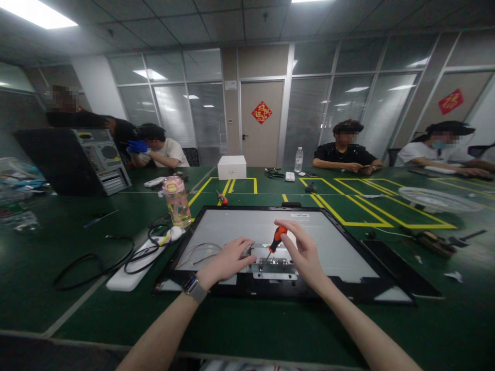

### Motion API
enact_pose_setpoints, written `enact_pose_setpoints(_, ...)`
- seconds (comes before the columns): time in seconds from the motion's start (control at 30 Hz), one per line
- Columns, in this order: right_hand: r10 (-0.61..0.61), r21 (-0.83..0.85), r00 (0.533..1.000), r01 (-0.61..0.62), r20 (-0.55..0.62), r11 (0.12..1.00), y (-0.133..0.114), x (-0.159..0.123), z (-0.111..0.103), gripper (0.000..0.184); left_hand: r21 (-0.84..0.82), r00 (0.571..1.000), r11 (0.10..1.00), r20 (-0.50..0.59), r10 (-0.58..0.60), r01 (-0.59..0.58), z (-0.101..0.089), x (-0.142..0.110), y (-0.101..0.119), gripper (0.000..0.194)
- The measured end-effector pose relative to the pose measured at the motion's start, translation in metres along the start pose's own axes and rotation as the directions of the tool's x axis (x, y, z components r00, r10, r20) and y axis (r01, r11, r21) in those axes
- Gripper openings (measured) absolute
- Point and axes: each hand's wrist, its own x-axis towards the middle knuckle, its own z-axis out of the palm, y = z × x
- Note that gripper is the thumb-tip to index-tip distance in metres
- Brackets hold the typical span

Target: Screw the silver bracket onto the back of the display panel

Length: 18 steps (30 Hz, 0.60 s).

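A screwdriver [278, 239] with an orange and black handle leans in my right hand [303, 252], held by the thumb and fingertips. Its shaft slants down and left to a metal bracket [270, 268] at the lower middle of a flat display panel [328, 252]. The panel has a pale grey back and a black frame, and lies flat on the green table. My left hand [228, 260], with a watch [194, 287] on the wrist, grips the bracket's left end between thumb and fingers. The screwdriver's tip is too small to make out exactly.
Left of the panel are a white power strip [133, 265], black cables [93, 268] and a pink-lidded bottle [177, 201]. A dark flat panel [402, 270] lies to the right. Behind stand a white box [232, 167] and a computer case [73, 159]. Several people sit around the table.
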Motion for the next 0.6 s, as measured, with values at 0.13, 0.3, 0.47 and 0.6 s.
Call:
enact_pose_setpoints(0.13,0.016,-0.006,0.999,-0.016,-0.047,1.0,-0.0012,0.0017,0.001,0.023,-0.005,1.0,1.0,-0.002,0.008,-0.008,-0.001,-0.0006,0.0014,0.044)
enact_pose_setpoints(0.3,0.078,0.119,0.997,-0.08,0.022,0.99,-0.0049,0.0009,-0.0002,0.031,0.005,1.0,1.0,0.001,-0.015,0.015,0.0007,0.0003,-0.0003,0.045)
enact_pose_setpoints(0.47,0.069,0.15,0.998,-0.07,0.012,0.986,-0.0032,0.0019,0.0003,0.024,-0.004,1.0,1.0,-0.003,-0.002,0.002,0.0014,0.0006,-0.0007,0.045)
enact_pose_setpoints(0.6,0.127,0.192,0.992,-0.128,0.02,0.973,-0.0024,0.0043,-0.001,0.024,-0.013,1.0,1.0,0.003,0.009,-0.009,-0.0003,0.0006,0.0007,0.044)
